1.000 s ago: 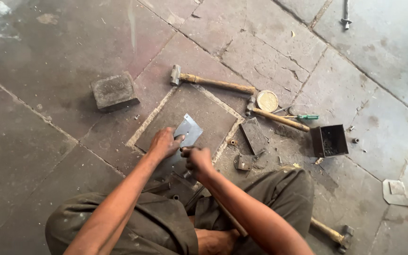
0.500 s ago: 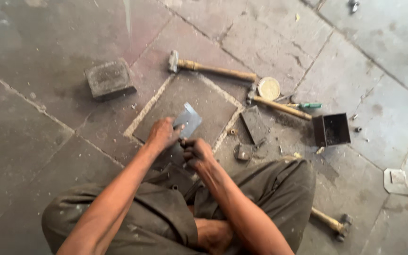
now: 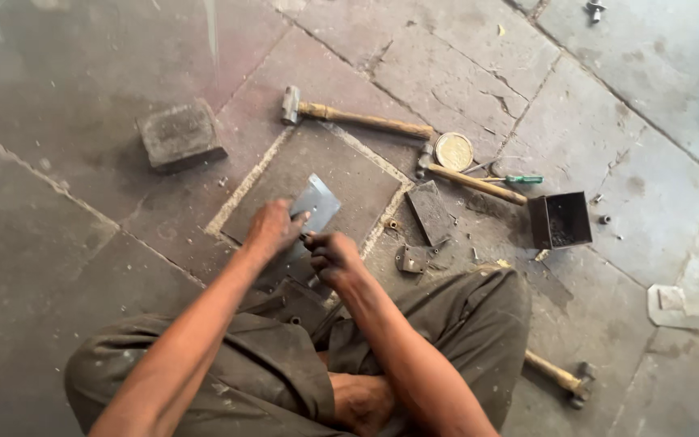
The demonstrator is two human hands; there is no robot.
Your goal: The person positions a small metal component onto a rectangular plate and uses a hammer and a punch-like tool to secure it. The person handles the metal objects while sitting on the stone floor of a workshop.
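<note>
Both hands, left hand and right hand, pinch one grey metal sheet. Cracked stone floor, outdoors. Three hammers, one black box, one block.

sheet: thin grey metal, smooth, dull sheen
hammer: worn wooden handle, dark metal head
floor: rough, matt stone slabs
box: dark matt metal

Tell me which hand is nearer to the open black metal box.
Right. The right hand is left of the black metal box, apart from it; the left hand lies farther left, on the metal sheet.
</note>
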